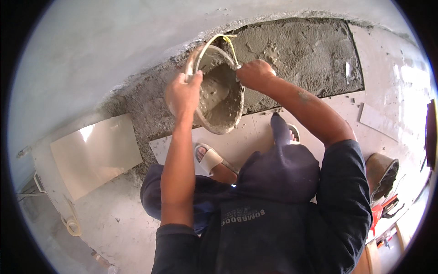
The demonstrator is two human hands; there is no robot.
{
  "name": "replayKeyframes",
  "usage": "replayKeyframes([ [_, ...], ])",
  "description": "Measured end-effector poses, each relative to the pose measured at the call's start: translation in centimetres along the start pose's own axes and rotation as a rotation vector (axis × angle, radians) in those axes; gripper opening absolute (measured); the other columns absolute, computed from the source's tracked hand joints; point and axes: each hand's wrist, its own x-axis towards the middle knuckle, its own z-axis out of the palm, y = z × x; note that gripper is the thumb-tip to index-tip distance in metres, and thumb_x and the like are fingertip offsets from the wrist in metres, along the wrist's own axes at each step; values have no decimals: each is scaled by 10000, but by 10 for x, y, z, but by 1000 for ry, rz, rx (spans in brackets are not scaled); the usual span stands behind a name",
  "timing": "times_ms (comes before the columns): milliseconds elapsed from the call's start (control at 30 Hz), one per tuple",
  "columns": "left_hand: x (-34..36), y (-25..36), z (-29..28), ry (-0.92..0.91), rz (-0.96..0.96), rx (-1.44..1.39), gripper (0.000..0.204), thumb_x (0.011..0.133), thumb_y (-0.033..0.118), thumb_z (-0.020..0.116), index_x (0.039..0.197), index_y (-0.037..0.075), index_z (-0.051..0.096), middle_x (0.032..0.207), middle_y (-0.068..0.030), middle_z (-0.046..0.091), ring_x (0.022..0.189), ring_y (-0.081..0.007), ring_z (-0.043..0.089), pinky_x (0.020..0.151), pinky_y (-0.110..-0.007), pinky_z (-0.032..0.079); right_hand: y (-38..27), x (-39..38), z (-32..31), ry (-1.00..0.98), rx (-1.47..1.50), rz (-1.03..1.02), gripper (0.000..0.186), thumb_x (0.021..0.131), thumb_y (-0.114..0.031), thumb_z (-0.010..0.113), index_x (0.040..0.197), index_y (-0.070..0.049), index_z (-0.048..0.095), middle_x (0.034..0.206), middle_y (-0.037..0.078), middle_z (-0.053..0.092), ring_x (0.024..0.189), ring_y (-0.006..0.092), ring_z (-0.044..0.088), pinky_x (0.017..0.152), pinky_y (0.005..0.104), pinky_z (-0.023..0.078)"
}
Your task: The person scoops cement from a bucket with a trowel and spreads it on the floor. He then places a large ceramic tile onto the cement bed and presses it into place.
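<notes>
A mortar-smeared bucket (243, 102) is tilted over the floor, its mouth facing me. Wet grey cement slurry (213, 93) lies inside, with lumps stuck to the inner wall. My left hand (182, 93) is closed on the bucket's left side, thumb over the rim. My right hand (257, 75) is closed at the right rim, where the pale handle (207, 44) joins; its fingertips are partly hidden. Beyond the bucket spreads a bed of wet mortar (315, 55), with a small splashed patch near my right hand.
Laid pale tiles (244, 125) run under my sandalled feet and along the right. One loose glossy tile (98, 153) lies at left, beside rough ground. A tile strip (378, 121) and a second bucket (381, 173) are at right, near a red tool (378, 214). A wall curves along the far side.
</notes>
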Motion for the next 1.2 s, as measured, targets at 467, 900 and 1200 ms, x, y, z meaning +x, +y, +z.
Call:
replayKeyframes([
  [467,24,-34,-12,94,40,-149,369,802,365,693,752,11,603,720,-92,608,644,-153,552,614,-362,437,45,-9,66,41,869,-229,480,839,-444,626,1165,-93,654,963,198,688,894,304,673,821,385,522],
  [900,66,-134,-76,143,81,132,541,874,472,593,953,-62,620,899,-192,621,818,-311,574,781,-416,437,131,-126,90,419,383,607,417,908,-392,562,1266,-178,575,1026,146,671,847,305,680,767,426,547],
  [1200,81,-160,-83,212,70,255,651,896,493,546,1136,-112,561,1106,-297,588,1003,-394,570,890,-444,422,109,-85,114,349,407,547,414,955,-340,439,1359,-252,435,964,208,620,731,359,668,608,458,545],
])
